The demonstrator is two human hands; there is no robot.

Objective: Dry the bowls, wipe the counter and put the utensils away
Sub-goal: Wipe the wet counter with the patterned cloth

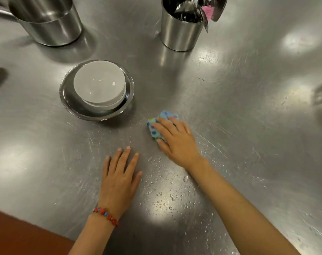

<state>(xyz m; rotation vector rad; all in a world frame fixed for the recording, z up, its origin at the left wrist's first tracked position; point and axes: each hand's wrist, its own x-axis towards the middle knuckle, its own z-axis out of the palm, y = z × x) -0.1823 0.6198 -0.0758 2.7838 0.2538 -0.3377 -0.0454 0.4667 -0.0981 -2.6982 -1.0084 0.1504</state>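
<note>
Pressing a bunched blue cloth with coloured spots (161,126) flat against the stainless steel counter (248,107), the right hand (176,142) lay just right of the frame's centre, its fingers (163,128) slightly fanned and curved over the wad, thumb tucked along the near edge, so the cloth was pinned under the palm rather than pinched. The cloth looked soft, light and limp, likely damp, so it would crumple and slide easily; a broad palm hold on its bunched middle seemed the sensible grip. The left hand (119,178), with a red beaded bracelet (106,216) at the wrist, rested palm down on the bare counter in the lower centre, fingers straight and a little spread, holding nothing. Water droplets (164,196) beaded on the metal between the two forearms, so that patch appeared unwiped and probably slick. Left of centre, white ceramic bowls (99,85) sat nested inside a shallow steel bowl (68,100); the ceramic would be smooth, breakable and best held by the rim. At upper centre a steel canister (180,34) held utensils (189,8), and a large steel pot (51,24) stood at upper left.
</note>
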